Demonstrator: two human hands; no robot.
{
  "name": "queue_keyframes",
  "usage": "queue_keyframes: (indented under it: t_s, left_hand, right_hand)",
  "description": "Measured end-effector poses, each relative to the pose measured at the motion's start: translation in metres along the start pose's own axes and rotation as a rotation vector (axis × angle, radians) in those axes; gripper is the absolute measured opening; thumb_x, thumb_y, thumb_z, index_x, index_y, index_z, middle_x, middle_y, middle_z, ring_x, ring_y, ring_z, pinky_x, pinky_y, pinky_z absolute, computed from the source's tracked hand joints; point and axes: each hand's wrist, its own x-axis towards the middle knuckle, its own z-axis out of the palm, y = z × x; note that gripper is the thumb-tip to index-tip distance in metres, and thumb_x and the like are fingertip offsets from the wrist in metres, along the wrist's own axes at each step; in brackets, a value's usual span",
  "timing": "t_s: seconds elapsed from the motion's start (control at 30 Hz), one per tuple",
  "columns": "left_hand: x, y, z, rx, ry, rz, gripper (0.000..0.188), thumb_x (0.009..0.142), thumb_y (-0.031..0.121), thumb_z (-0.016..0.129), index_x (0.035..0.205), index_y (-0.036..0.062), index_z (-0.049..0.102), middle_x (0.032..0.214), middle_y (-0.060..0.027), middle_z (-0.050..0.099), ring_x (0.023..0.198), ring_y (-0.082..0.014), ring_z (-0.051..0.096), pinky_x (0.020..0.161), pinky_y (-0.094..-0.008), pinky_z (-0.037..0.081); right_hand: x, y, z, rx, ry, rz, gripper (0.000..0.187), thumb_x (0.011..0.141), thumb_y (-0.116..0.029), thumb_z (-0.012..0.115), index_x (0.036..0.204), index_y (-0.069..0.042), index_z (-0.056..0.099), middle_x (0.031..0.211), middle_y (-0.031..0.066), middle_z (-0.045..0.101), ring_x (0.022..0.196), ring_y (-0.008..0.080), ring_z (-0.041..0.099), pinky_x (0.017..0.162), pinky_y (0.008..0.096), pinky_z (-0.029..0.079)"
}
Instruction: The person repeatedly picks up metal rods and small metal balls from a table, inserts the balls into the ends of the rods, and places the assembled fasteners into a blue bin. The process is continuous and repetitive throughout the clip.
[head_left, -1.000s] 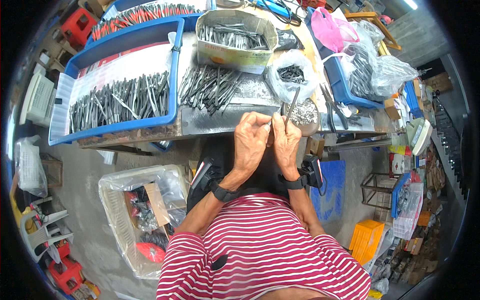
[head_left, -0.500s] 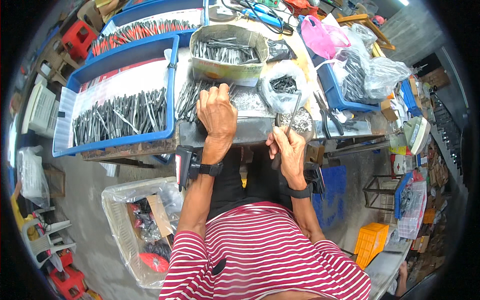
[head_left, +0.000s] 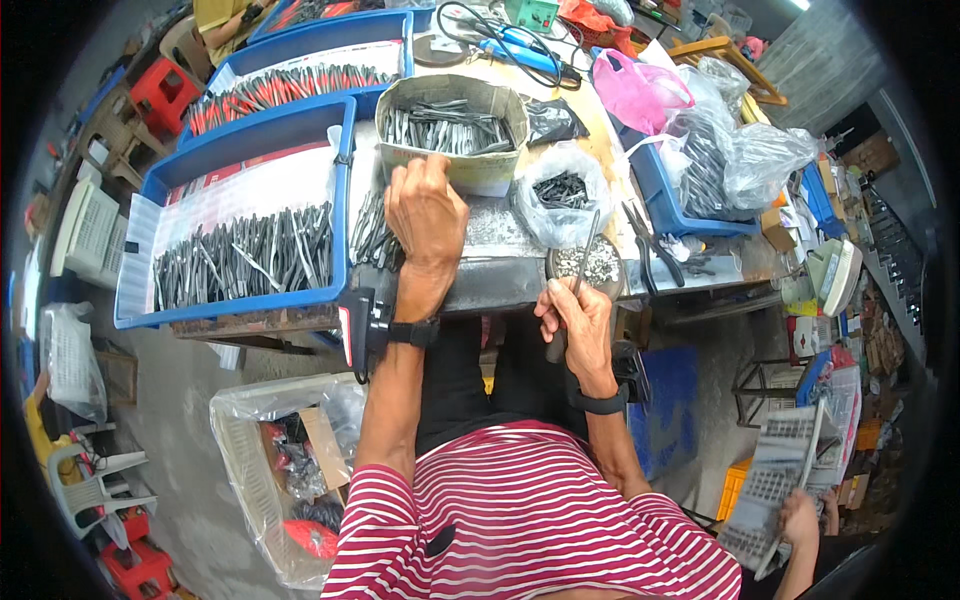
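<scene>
My left hand (head_left: 427, 220) is over the table's front edge, back of the hand up and fingers curled down just before the cardboard box (head_left: 455, 160). Whatever those fingers grip is hidden beneath them. Beside it lies a pile of thin black and silver strips (head_left: 372, 230); similar strips fill the box. My right hand (head_left: 582, 325) is closed around a slim tool with a dark handle and a thin metal shaft (head_left: 590, 250) pointing up and away. Past the shaft sit a round dish of small pale bits (head_left: 600, 262) and a clear bag of short black pieces (head_left: 562, 190).
Blue trays (head_left: 345, 200) of strips stand at the left. Black-handled pliers (head_left: 655, 250) lie right of the dish. A blue bin (head_left: 690, 218) holds bagged parts. A plastic-lined crate (head_left: 235, 450) is on the floor. At lower right, another person's hand (head_left: 800, 520) holds a grey patterned panel (head_left: 770, 480).
The view has shifted slightly. My left hand is a little closer to the box; my right hand keeps the tool. Another person's hand with a grey panel has entered at lower right.
</scene>
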Motion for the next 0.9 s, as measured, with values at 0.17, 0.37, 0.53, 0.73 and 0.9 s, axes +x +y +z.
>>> queue_keyframes:
  t_s: [0.17, 0.37, 0.53, 0.73, 0.9]
  left_hand:
    - [0.049, -0.002, 0.014, 0.085, -0.095, 0.005, 0.01, 0.073, 0.002, 0.058, 0.08, 0.0048, 0.064, 0.079, -0.0128, 0.065, 0.077, -0.028, 0.059, 0.069, -0.0385, 0.047]
    - [0.08, -0.036, 0.054, 0.222, -0.033, 0.361, 0.015, 0.071, 0.006, 0.056, 0.084, 0.0055, 0.061, 0.085, -0.0119, 0.062, 0.081, -0.0303, 0.054, 0.071, -0.0404, 0.041]
    - [0.087, -0.054, 0.078, 0.193, -0.305, 0.372, 0.013, 0.078, 0.011, 0.049, 0.087, 0.0082, 0.057, 0.09, -0.0088, 0.058, 0.089, -0.0306, 0.048, 0.074, -0.0426, 0.036]
    - [0.095, -0.054, 0.083, 0.241, -0.423, 0.349, 0.018, 0.082, 0.014, 0.047, 0.087, 0.0108, 0.065, 0.092, -0.0092, 0.063, 0.091, -0.0309, 0.054, 0.077, -0.0468, 0.039]
    - [0.1, -0.055, 0.084, 0.282, -0.469, 0.345, 0.013, 0.075, 0.007, 0.055, 0.087, 0.0101, 0.058, 0.086, -0.009, 0.06, 0.087, -0.0314, 0.054, 0.069, -0.0485, 0.039]
  right_hand:
    - [0.0, -0.004, -0.006, -0.011, -0.006, -0.015, 0.022, 0.09, -0.016, 0.051, 0.076, 0.001, 0.055, 0.066, 0.0078, 0.056, 0.049, 0.0076, 0.046, 0.042, 0.0218, 0.04]
    - [0.0, -0.008, -0.013, 0.024, -0.029, 0.026, 0.024, 0.09, -0.019, 0.052, 0.077, 0.0, 0.056, 0.065, 0.0061, 0.056, 0.05, 0.0069, 0.048, 0.042, 0.0206, 0.041]
    - [0.001, -0.012, -0.016, 0.029, -0.043, 0.065, 0.025, 0.09, -0.021, 0.053, 0.077, 0.0, 0.056, 0.065, 0.0062, 0.056, 0.051, 0.0069, 0.048, 0.043, 0.0204, 0.041]
    - [0.002, -0.015, -0.024, 0.026, -0.025, 0.061, 0.025, 0.09, -0.02, 0.053, 0.077, 0.001, 0.057, 0.065, 0.0069, 0.056, 0.05, 0.0069, 0.047, 0.043, 0.0205, 0.04]
    - [0.003, -0.019, -0.037, 0.054, 0.045, 0.043, 0.026, 0.089, -0.021, 0.054, 0.076, 0.001, 0.056, 0.064, 0.0073, 0.056, 0.049, 0.007, 0.048, 0.042, 0.0207, 0.04]
